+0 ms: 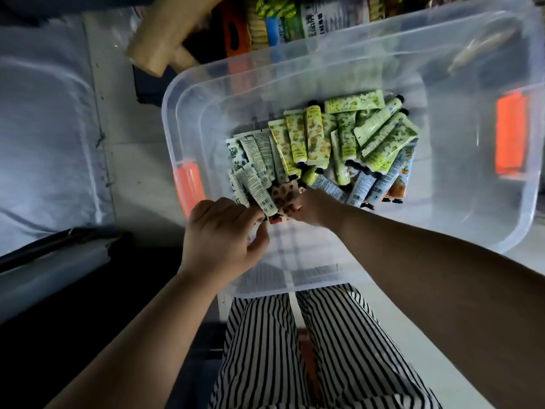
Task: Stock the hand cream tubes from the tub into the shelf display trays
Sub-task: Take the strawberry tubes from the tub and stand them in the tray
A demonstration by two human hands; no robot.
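Clear plastic tub (501, 225): both hands reach in, left hand (224, 234) and right hand (309, 208) fingers pinching tubes (259, 190).

Right hand (309, 206) fingers hidden behind the tubes (259, 187), tub (501, 231) corner past the right edge

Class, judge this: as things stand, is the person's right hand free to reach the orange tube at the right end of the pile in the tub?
Probably not at once: the right hand already holds a spotted tube. The orange tube itself lies uncovered in the open tub.
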